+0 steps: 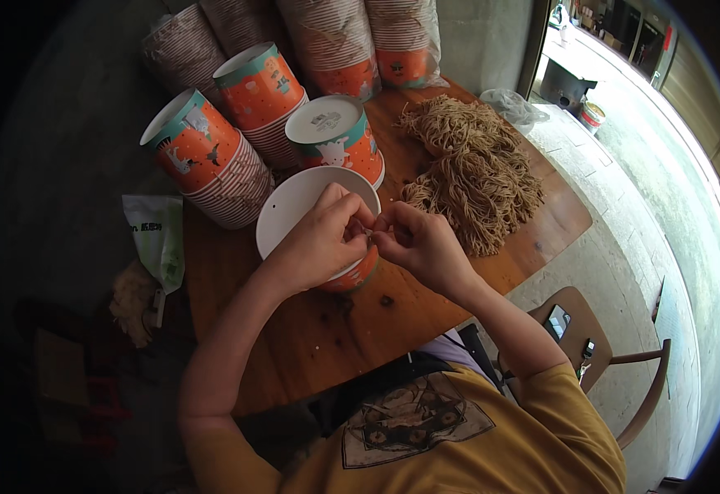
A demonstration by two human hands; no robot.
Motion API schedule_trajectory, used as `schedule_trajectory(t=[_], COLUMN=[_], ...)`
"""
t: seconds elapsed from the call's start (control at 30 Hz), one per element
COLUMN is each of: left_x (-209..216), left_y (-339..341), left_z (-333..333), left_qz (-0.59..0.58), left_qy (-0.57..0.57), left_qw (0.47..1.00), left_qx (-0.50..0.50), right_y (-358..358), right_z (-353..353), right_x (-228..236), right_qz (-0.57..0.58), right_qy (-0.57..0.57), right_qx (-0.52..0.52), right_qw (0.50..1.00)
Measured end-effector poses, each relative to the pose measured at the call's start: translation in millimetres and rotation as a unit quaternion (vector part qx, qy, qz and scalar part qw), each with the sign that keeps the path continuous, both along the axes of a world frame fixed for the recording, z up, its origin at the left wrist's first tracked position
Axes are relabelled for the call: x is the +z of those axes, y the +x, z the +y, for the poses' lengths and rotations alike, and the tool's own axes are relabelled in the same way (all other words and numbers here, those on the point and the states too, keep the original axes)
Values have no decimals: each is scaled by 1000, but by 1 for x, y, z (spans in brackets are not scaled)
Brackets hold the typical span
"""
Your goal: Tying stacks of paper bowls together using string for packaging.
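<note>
A white-lined orange paper bucket (290,206) stands in front of me on the wooden table, its open mouth up and a small hole near its rim. Both my hands meet over its right rim. My left hand (324,233) reaches across the opening, thumb and fingers pinched together. Fingertip to fingertip with it, my right hand (422,247) is pinched too, just outside the rim. Whatever is between the fingertips is tiny and mostly hidden. Beyond my right hand lies a big heap of tan cords (475,177).
Upside-down bucket stacks (208,156) and an overturned bucket (331,132) stand behind, with plastic-wrapped stacks (327,41) against the wall. A white-green bag (158,235) hangs left of the table (294,362). At right, a chair (570,329) holds a phone (557,321) and keys (584,362).
</note>
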State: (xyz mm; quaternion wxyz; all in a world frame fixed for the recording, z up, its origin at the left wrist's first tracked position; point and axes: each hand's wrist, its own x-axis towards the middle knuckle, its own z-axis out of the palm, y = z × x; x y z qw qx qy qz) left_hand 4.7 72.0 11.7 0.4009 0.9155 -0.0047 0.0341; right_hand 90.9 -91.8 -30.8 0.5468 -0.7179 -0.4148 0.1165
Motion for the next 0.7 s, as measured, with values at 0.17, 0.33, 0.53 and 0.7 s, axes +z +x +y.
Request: schedule_trajectory(t=[0.17,0.33,0.53,0.7], left_x=[-2,-5,-11,-13], left_y=[-2,-4,-9,-9], left_z=[-3,-8,-16,-22], left_qz=[-154,-203,-174,-156], left_qy=[158,235,160,119], left_qw=[975,950,971,978], left_qx=[-32,-22,37,74], right_y=[-4,-4,-6,-5], right_z=[1,1,1,0], right_x=[2,-2,-1,-2], right_qz=[0,11,6,-7], right_qy=[4,16,16,13], right_qx=[-7,-22,-22,-24], right_qw=[1000,1000,1000,1000])
